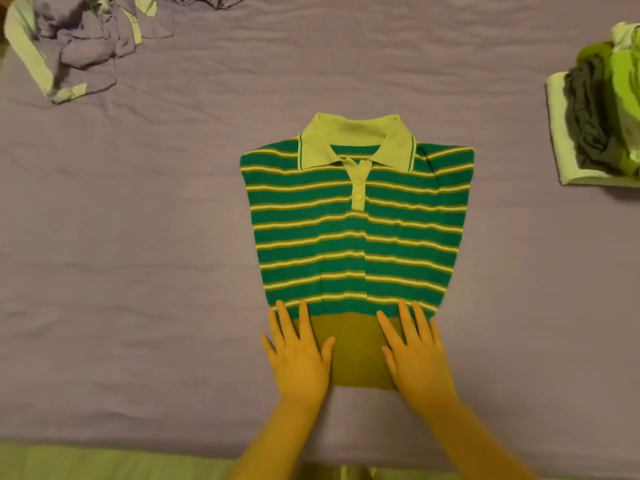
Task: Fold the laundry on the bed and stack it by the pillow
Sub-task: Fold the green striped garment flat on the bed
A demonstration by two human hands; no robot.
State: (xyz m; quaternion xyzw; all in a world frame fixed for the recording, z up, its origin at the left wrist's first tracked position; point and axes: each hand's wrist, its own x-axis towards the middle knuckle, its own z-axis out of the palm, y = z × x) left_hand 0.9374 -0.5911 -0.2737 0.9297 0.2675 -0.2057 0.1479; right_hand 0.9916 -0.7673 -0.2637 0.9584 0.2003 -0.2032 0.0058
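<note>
1. A bed (138, 237) in a lilac sheet fills the view.
2. A striped polo (356, 237) lies face up at centre, sides tucked under, likely ready for folding upward.
3. A clothes stack (602, 126) sits at 2 o'clock; a crumpled pile (79, 46) at 10.
4. The left hand (299, 355) and right hand (415, 355), fingers flat and open, press the plain hem at 6 o'clock.

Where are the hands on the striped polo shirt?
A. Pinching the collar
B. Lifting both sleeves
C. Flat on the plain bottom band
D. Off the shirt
C: the left hand and right hand lie with straight fingers on the bottom band of the striped polo shirt.
</note>
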